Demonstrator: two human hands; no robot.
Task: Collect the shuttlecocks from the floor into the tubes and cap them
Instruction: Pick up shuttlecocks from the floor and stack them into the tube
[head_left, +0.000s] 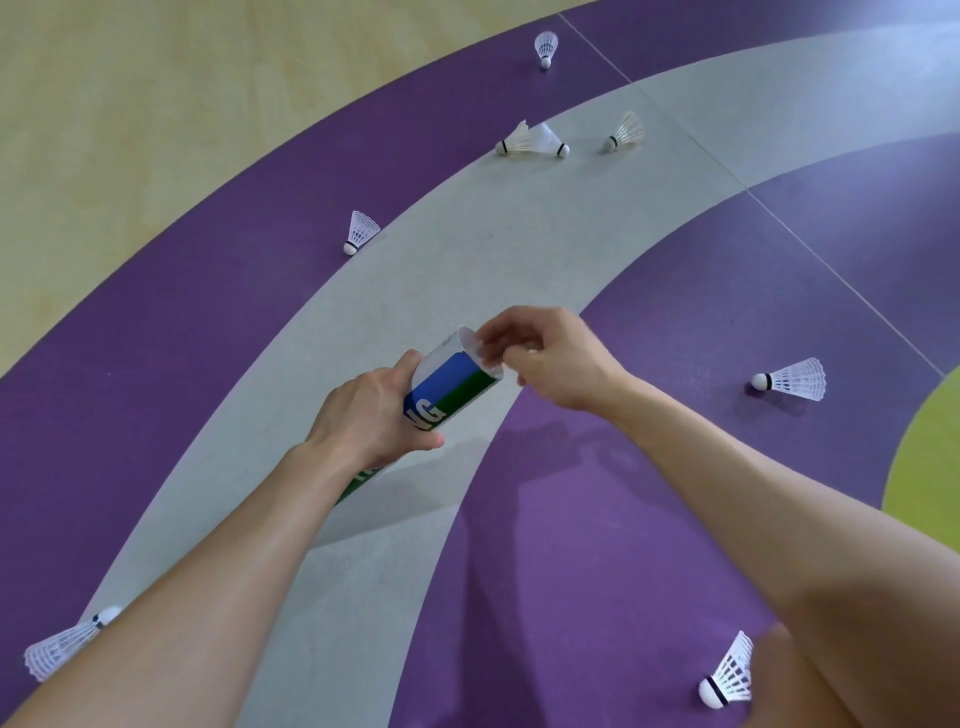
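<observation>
At eight o'clock from the tube, the near-left shuttlecock (62, 644) lies on its side on the floor (156, 364), partly hidden behind the left forearm (182, 597). The left hand (363, 415) curls fingers and thumb round the barrel of the tube (452, 384), a blue, green and white cylinder held above the floor with its mouth tilted toward one o'clock. It looks light and stiff yet crushable, so a grip round the barrel probably suits it better than a squeeze at the rim. An upper-left shuttlecock (361, 234) rests at eleven o'clock, and a cluster of shuttlecocks (553, 140) lies at twelve to one. The right hand (550, 358) is at the tube's mouth, wrist bent, fingertips pinching a pale piece (483, 356); whether that is a skirt or a cap cannot be told. A right shuttlecock (795, 379) lies at three o'clock and a near-right shuttlecock (727, 675) at five. Their skirts look nearly weightless and fragile, so each is likely best lifted at the cork base and fed in cork first.
</observation>
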